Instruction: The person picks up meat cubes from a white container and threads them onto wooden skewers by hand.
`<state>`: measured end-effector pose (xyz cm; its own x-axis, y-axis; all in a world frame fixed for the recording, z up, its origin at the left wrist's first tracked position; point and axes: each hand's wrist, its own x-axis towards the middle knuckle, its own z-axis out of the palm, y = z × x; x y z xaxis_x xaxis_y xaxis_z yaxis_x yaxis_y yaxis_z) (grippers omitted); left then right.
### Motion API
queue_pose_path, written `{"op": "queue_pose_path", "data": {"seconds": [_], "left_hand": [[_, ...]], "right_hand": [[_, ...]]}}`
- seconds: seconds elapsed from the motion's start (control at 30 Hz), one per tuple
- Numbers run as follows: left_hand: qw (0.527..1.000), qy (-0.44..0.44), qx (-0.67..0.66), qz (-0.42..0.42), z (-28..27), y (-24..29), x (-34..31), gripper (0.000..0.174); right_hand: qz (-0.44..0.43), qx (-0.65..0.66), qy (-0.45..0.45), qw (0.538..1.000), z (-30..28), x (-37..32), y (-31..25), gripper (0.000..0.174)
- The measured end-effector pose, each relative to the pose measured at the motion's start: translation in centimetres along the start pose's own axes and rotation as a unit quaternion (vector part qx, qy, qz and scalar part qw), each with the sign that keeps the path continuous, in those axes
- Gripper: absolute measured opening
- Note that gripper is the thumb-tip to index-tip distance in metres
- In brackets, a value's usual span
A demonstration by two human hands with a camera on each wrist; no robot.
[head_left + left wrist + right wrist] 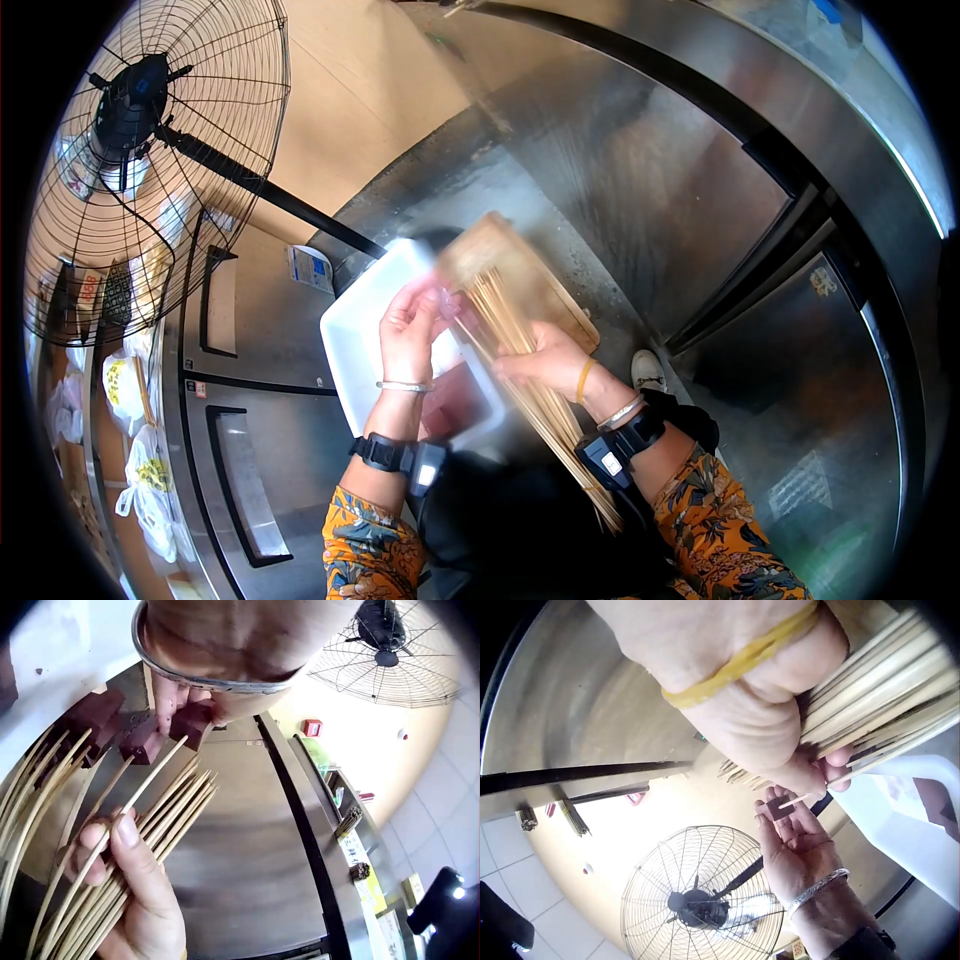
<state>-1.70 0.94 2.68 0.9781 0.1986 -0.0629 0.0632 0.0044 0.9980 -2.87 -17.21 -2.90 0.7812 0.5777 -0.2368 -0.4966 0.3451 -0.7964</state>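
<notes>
My right hand point(550, 360) grips a thick bundle of bamboo skewers point(548, 415). One skewer point(154, 772) stands apart from the bundle, held between thumb and fingers, its tip at a dark red cube point(775, 808). My left hand point(408, 325) pinches that cube between thumb and fingertips. Beside it in the left wrist view, another dark red cube point(142, 742) sits at a skewer's tip. More dark red pieces point(94, 720) cluster at the tips of several skewers at the left. Below my left hand, a dark red slab point(455, 400) lies in a white tub point(348, 325).
A wooden board point(560, 300) lies right of the tub. On the left stands a wire-caged fan point(135, 105), its pole slanting down behind the tub. Steel cabinets point(265, 350) and a steel counter front point(680, 170) flank the spot. A shoe point(648, 370) shows on the floor.
</notes>
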Motion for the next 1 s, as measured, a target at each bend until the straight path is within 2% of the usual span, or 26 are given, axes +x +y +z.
{"op": "queue_pose_path", "data": {"seconds": [0.33, 0.37, 0.47, 0.5, 0.53, 0.57, 0.63, 0.7, 0.73, 0.87, 1.0], "left_hand": [[0.995, -0.031, 0.087, 0.029, 0.0, -1.4, -0.9, 0.030], [0.994, -0.032, 0.106, 0.013, -0.3, -1.5, -0.7, 0.030], [0.991, -0.041, 0.121, 0.045, -1.8, -1.4, -0.9, 0.035], [0.991, -0.035, 0.118, 0.048, -2.9, -1.3, -1.0, 0.037], [0.990, -0.027, 0.132, 0.036, -4.5, -1.5, -1.3, 0.039], [0.977, -0.008, 0.213, 0.023, -6.5, -2.3, -1.6, 0.030], [0.919, -0.045, 0.391, -0.009, -11.5, -5.2, -2.7, 0.020], [0.859, -0.091, 0.496, -0.089, -12.0, -5.0, -5.1, 0.018], [0.829, -0.102, 0.537, -0.119, -11.1, -4.1, -6.2, 0.024], [0.809, -0.134, 0.561, -0.116, -9.7, -4.1, -8.1, 0.036], [0.759, -0.135, 0.621, -0.142, -7.5, -3.6, -8.2, 0.038]], "right_hand": [[-0.027, -0.088, 0.020, 0.996, -0.8, 1.4, 1.6, 0.016], [-0.028, -0.106, 0.024, 0.994, -1.1, 1.6, 2.2, 0.016], [-0.038, -0.117, 0.044, 0.991, -1.9, 2.1, 3.2, 0.018], [-0.017, -0.066, 0.032, 0.997, -1.5, 1.2, 1.7, 0.019], [-0.018, -0.075, 0.044, 0.996, -1.4, 1.1, 1.6, 0.019], [-0.023, -0.085, 0.057, 0.995, -1.4, 1.0, 1.6, 0.020], [-0.032, -0.074, 0.054, 0.995, -1.2, 0.7, 1.4, 0.020], [-0.039, -0.037, 0.022, 0.998, -1.1, 0.5, 1.1, 0.021], [-0.033, -0.026, 0.007, 0.999, -1.1, 0.6, 1.1, 0.020], [-0.010, 0.021, 0.002, 1.000, -1.4, 0.7, 1.1, 0.019], [-0.005, 0.014, 0.018, 1.000, -1.4, 0.6, 0.8, 0.019]]}}
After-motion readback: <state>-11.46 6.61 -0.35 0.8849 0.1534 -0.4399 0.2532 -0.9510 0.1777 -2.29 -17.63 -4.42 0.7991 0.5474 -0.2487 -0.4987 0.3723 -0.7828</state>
